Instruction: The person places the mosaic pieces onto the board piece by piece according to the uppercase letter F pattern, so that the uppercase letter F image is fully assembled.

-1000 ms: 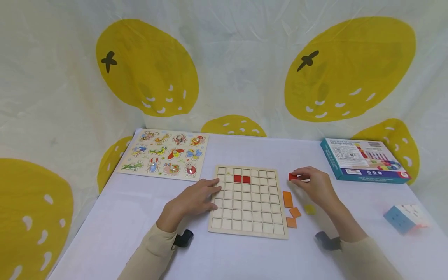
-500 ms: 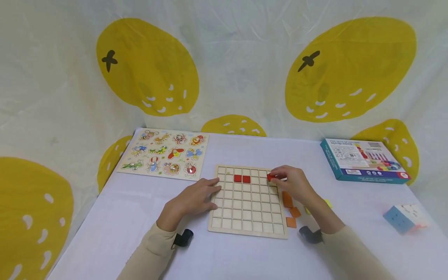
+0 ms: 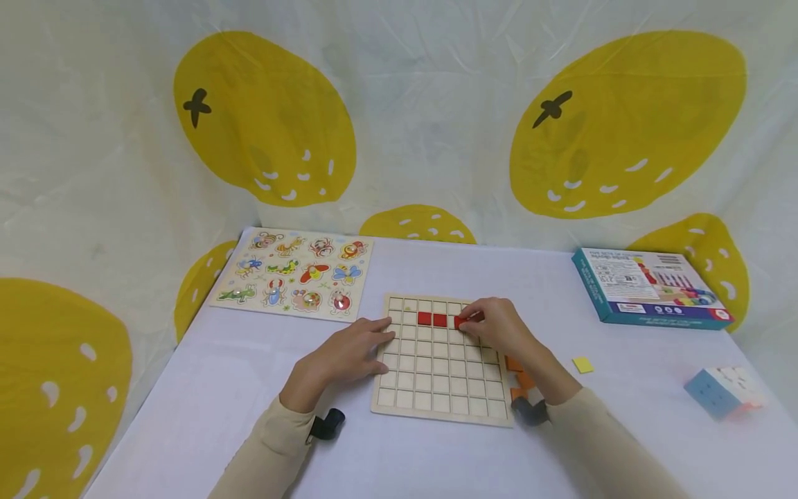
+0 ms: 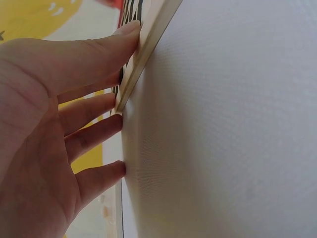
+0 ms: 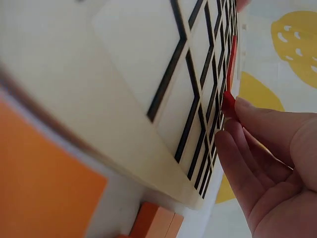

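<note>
A wooden grid board (image 3: 439,418) lies on the white table, with two red square tiles (image 3: 431,319) side by side in its second row from the back. My right hand (image 3: 497,324) pinches another red tile (image 5: 230,105) between thumb and fingertips. That tile is over the same row, a little right of the two laid ones, and looks tilted in the right wrist view. My left hand (image 3: 351,352) rests at the board's left edge with fingers spread. In the left wrist view its thumb (image 4: 106,52) lies on the board's rim and other fingertips touch the table.
Orange tiles (image 3: 516,394) lie right of the board, partly hidden under my right forearm. A yellow tile (image 3: 582,364) is farther right. An insect puzzle board (image 3: 293,274), a teal-edged box (image 3: 651,287) and a puzzle cube (image 3: 722,389) stand around.
My right hand has carried the red tile leftward from beside the board to over its second row. The left hand has stayed at the left edge.
</note>
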The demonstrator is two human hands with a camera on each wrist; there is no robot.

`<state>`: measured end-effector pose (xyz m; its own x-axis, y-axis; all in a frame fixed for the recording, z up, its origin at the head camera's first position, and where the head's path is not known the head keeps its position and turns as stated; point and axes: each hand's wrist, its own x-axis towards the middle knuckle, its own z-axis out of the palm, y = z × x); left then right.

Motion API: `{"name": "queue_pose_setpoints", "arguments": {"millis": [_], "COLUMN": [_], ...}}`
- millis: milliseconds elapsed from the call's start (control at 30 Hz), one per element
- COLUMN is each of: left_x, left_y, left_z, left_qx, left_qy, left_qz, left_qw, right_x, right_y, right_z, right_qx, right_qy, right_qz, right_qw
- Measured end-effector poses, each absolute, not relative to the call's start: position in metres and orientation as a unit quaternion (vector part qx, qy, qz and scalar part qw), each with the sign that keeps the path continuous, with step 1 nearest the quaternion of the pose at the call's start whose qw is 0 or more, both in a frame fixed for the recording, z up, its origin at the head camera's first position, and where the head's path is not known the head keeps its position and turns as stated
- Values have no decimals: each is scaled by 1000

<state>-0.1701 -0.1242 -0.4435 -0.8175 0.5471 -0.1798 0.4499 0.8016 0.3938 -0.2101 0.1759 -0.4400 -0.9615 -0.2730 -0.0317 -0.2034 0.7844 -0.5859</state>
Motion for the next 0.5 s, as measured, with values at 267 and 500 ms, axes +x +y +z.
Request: {"name": "queue_pose_setpoints", "arguments": {"millis": [267, 500], "left_x": [-170, -170], "left_y": [-124, -124], "left_z": [-444, -444], "left_qx": [264, 266], "left_qy": [939, 938], "left_qz": [169, 171], "left_qw": [140, 141], "right_x": [-213, -214], "right_y": [174, 170], "right_z": [-439, -441], "right_qx": [-140, -132], "right_qy": [947, 952], "right_qz": [-286, -271], "right_qw": [48, 46]}}
